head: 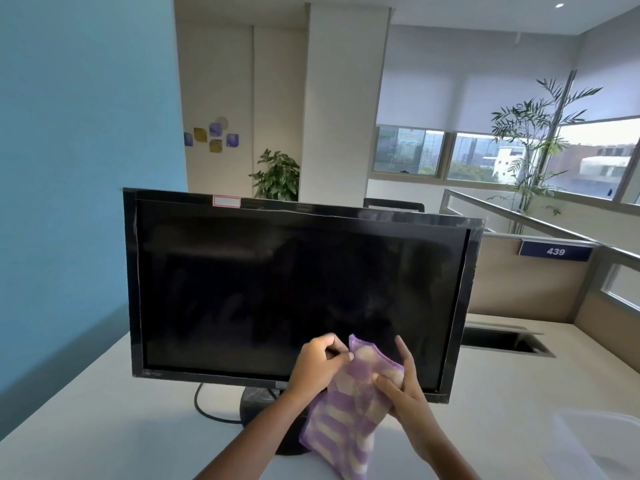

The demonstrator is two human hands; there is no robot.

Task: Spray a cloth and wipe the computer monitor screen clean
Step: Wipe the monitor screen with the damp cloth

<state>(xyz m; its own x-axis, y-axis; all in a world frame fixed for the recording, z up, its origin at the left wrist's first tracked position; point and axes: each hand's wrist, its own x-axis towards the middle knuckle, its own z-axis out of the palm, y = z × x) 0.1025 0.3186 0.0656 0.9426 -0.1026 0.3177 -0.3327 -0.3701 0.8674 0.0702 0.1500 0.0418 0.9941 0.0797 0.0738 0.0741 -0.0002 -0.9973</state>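
**Op:** Right, both hands are on the cloth [349,407], held up in front of the lower right part of the monitor [298,289] screen. Left hand [320,365] has a pinch grip closed on the top left edge, right hand [401,382] has its grip closed on the right side, thumb pressed across the front of the fabric.

**Eng:** How does it handle?

**Op:** Soft and limp, I'd say. The lower half hangs free and drapes toward the worktop [121,427]. Light, no stiffness, so it won't hold a shape unless I fold or bunch it into a pad. Purple and cream stripes, looks like a thin woven wipe.

**Eng:** Where do I take it for wiping?

**Op:** I'd bunch it in the palm, fingers spread behind, so flat fabric meets the glass. Edge pinches are fine for folding only.

**Eng:** Monitor?

**Op:** Upright on its stand [266,407], cable [204,407] trailing left. Screen is dark and glossy, likely smears easily. Panel probably flexes and the stand may rock, so I judge light pressure. No spray bottle in view; can't tell if the cloth is damp.
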